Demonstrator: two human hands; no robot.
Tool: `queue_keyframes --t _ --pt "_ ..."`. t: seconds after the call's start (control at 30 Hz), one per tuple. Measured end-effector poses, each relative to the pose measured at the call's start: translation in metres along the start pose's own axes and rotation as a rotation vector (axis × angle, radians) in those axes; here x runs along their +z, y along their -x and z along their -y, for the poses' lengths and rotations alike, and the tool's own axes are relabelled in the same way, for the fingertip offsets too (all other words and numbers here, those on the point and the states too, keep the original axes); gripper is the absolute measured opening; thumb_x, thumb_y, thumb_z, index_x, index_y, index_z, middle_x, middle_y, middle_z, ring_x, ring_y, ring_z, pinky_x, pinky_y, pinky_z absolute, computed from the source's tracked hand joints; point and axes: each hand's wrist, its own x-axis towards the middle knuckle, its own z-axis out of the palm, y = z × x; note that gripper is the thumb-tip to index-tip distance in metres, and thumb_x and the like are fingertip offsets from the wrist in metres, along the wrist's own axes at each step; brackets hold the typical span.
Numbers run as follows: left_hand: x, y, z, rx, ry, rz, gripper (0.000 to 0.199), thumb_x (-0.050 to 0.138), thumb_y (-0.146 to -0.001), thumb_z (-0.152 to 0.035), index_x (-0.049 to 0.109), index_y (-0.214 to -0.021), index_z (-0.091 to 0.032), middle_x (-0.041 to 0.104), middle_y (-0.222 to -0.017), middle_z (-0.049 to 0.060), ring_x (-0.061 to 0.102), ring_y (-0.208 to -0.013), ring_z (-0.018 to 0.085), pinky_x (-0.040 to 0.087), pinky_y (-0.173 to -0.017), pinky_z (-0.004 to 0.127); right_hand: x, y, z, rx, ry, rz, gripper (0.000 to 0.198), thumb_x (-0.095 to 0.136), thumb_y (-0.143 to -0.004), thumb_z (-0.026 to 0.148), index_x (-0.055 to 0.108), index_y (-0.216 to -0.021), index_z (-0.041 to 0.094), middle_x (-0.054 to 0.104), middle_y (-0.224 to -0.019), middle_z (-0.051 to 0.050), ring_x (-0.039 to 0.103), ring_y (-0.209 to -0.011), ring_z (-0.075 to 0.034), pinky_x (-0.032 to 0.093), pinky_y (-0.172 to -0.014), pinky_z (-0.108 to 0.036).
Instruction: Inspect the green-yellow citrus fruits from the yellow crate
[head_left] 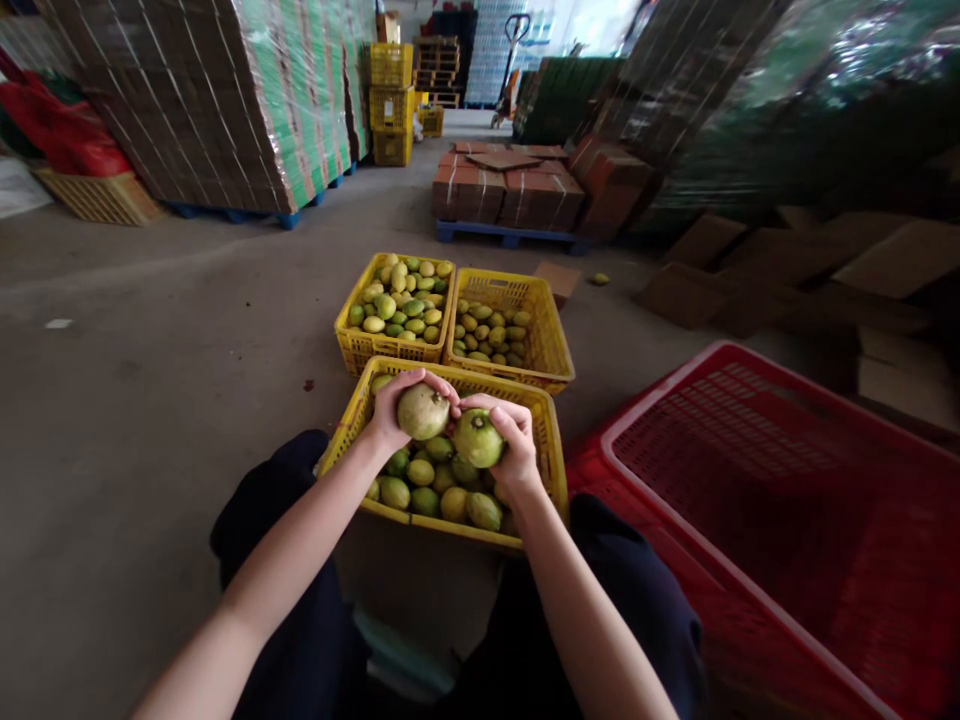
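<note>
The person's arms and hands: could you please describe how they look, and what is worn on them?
The left hand and right hand wear no gloves. The left forearm and right forearm are slender, with no sleeves in view. No watch or bracelet shows.

Near crate (442,527): centre of frame, loose fruit (454,504) inside. Above it, side by side: left hand (390,408) with first fruit (423,411), right hand (519,450) with second fruit (480,438). Just behind near crate: rear-left crate (386,350) and rear-right crate (551,330), adjacent, fruit in both. Large basket (825,530): lower right, right of near crate. Cardboard pieces (802,255): right side, behind basket. Boxes (510,195) on pallet (510,238): upper centre, behind rear-right crate. Crate stack (391,105): left of boxes, farther back.
</note>
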Motion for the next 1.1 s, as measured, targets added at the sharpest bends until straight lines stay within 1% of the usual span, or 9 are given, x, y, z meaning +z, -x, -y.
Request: queue_keyframes --t 0.1,0.2,0.3,0.4,0.6,0.73,0.87,1.0,1.1 --pt "0.004 -0.003 0.001 -0.019 0.074 -0.088 0.036 0.053 -0.085 -0.030 0.065 -0.056 -0.014 0.065 -0.059 0.007 0.069 -0.062 0.021 0.058 -0.069 0.034 0.006 -0.002 -0.004 0.122 -0.102 -0.099 0.030 0.078 -0.070 0.049 0.079 -0.072 0.019 0.075 -0.070 -0.004 0.072 -0.071 -0.023 0.059 -0.064 -0.032" --pt "0.006 -0.009 0.007 -0.075 0.267 -0.296 0.031 0.047 -0.089 -0.026 0.065 -0.065 -0.015 0.067 -0.065 0.005 0.066 -0.061 0.016 0.058 -0.065 0.029 0.014 -0.004 -0.012 0.279 -0.313 -0.317 0.034 0.065 -0.081 0.052 0.075 -0.081 0.019 0.073 -0.071 -0.002 0.071 -0.070 -0.021 0.061 -0.070 -0.034" --pt "0.000 -0.016 0.019 -0.191 0.419 -0.534 0.030 0.040 -0.093 -0.024 0.066 -0.078 -0.018 0.067 -0.070 0.004 0.068 -0.067 0.017 0.061 -0.069 0.031 0.017 -0.006 -0.019 0.456 -0.513 -0.507 0.028 0.053 -0.090 0.042 0.070 -0.097 0.020 0.074 -0.077 -0.001 0.070 -0.067 -0.018 0.063 -0.070 -0.036" --pt "-0.008 -0.021 0.031 -0.274 0.414 -0.641 0.032 0.036 -0.095 -0.030 0.066 -0.096 -0.020 0.069 -0.080 0.008 0.072 -0.084 0.024 0.063 -0.071 0.038 0.016 -0.010 -0.022 0.642 -0.621 -0.642 0.020 0.047 -0.094 0.029 0.063 -0.103 0.021 0.071 -0.075 -0.002 0.068 -0.065 -0.018 0.063 -0.065 -0.034" --pt "-0.014 -0.022 0.040 -0.324 0.285 -0.632 0.041 0.043 -0.095 -0.044 0.057 -0.127 -0.023 0.070 -0.109 0.011 0.071 -0.095 0.027 0.064 -0.071 0.042 0.012 -0.017 -0.023 0.725 -0.687 -0.734 0.018 0.044 -0.098 0.026 0.059 -0.107 0.020 0.068 -0.075 -0.002 0.068 -0.066 -0.017 0.063 -0.059 -0.030" --pt "-0.018 -0.024 0.039 -0.342 0.304 -0.597 0.045 0.033 -0.099 -0.046 0.058 -0.126 -0.020 0.072 -0.099 0.012 0.072 -0.093 0.027 0.064 -0.068 0.041 0.008 -0.016 -0.017 0.705 -0.663 -0.766 0.019 0.046 -0.098 0.032 0.061 -0.104 0.021 0.068 -0.074 -0.003 0.067 -0.066 -0.018 0.062 -0.057 -0.031" --pt "-0.025 -0.025 0.043 -0.480 0.206 -0.512 0.034 0.042 -0.097 -0.039 0.062 -0.117 -0.021 0.072 -0.086 0.006 0.072 -0.088 0.022 0.061 -0.059 0.027 -0.004 -0.020 0.004 0.639 -0.657 -0.816 0.026 0.043 -0.098 0.038 0.063 -0.101 0.022 0.066 -0.070 -0.002 0.068 -0.068 -0.020 0.058 -0.052 -0.027" --pt "-0.039 -0.015 0.077 -0.699 0.088 -0.474 0.036 0.042 -0.097 -0.041 0.062 -0.116 -0.018 0.071 -0.085 0.010 0.073 -0.090 0.025 0.056 -0.048 0.024 -0.016 -0.024 0.027 0.565 -0.694 -0.822 0.029 0.041 -0.097 0.039 0.063 -0.099 0.021 0.067 -0.072 -0.004 0.067 -0.069 -0.018 0.054 -0.048 -0.021" --pt "-0.065 -0.002 0.116 -0.878 0.009 -0.562 0.030 0.046 -0.095 -0.040 0.057 -0.119 -0.025 0.072 -0.090 0.008 0.074 -0.092 0.025 0.059 -0.050 0.026 -0.021 -0.024 0.035 0.559 -0.694 -0.809 0.027 0.041 -0.096 0.039 0.062 -0.097 0.022 0.067 -0.073 -0.003 0.066 -0.067 -0.017 0.055 -0.047 -0.021"
